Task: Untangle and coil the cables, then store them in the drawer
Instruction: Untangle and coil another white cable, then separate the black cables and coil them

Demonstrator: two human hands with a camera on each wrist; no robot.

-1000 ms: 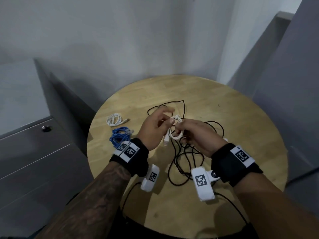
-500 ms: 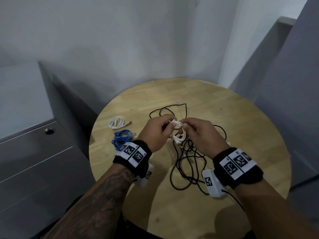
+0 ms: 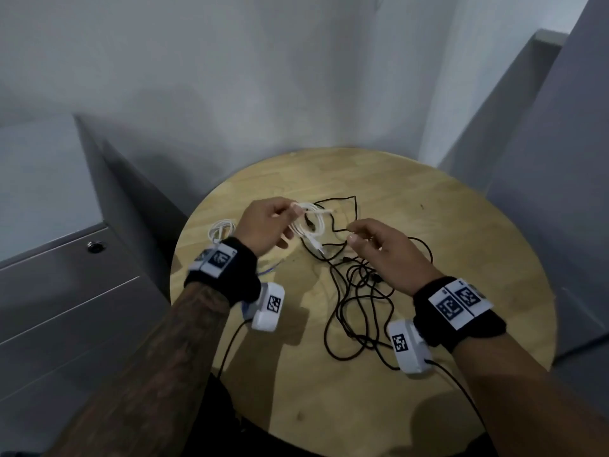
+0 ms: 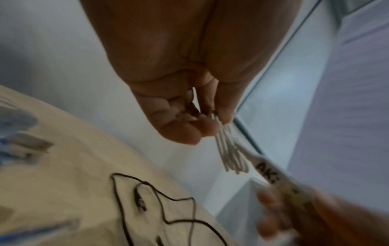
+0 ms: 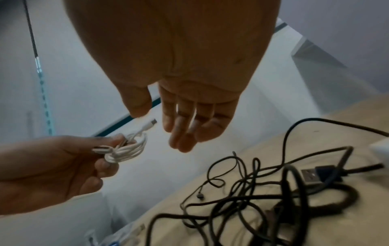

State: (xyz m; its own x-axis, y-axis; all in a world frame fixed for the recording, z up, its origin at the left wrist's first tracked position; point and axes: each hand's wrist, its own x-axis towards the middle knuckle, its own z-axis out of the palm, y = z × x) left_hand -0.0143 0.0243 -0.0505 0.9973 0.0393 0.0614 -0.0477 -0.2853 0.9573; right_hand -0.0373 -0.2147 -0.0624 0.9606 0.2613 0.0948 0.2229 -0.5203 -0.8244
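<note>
My left hand (image 3: 293, 211) pinches a small white coiled cable (image 3: 311, 224) and holds it above the round wooden table (image 3: 461, 258). In the left wrist view its fingertips (image 4: 212, 121) grip the white cable's loops (image 4: 229, 154). My right hand (image 3: 354, 234) hovers a little to the right with relaxed fingers and holds nothing. The right wrist view shows my right hand (image 5: 157, 126) spread open, the white cable (image 5: 128, 147) just beyond it. A tangle of black cables (image 3: 359, 291) lies on the table under both hands.
A second white coil (image 3: 220, 229) lies on the table's left side, and a bit of blue cable (image 3: 268, 272) shows behind my left wrist. A grey drawer cabinet (image 3: 66, 291) with a lock (image 3: 95, 247) stands to the left. Walls close in behind and to the right.
My right hand has let go of the white coil and drawn away to the right. My left hand keeps the coil and has carried it slightly left and up.
</note>
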